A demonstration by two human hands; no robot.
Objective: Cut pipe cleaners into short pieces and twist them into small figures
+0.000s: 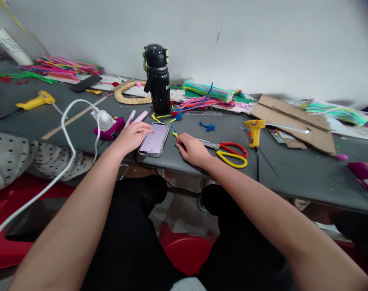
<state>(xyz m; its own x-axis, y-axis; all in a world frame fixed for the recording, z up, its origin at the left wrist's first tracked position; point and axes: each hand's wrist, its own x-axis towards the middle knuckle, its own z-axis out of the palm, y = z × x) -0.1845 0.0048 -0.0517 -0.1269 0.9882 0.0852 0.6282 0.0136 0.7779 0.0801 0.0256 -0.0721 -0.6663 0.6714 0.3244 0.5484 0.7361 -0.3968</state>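
Near centre on the surface (pixel 280 169), we see the phone (pixel 156 136) flat; our left fingers (pixel 144 125), loosely extended, grip nothing, and a light touch should suffice. Our right fingers (pixel 181 139) curl near scissors (pixel 214 146), any hold indiscernible.

Location presents as a craft workshop or handicraft workroom, as shown by a long grey worktable (pixel 295 173) against a plain wall (pixel 262 44), yellow glue guns (pixel 254 131), scissors with red and yellow handles (pixel 230 152), bundles of coloured pipe cleaners (pixel 209 89), cut cardboard (pixel 295 121) and a purple power socket block (pixel 114 128); seating noted: red plastic stools (pixel 188 252); exact type of premises, whether commercial or teaching, cannot be determined
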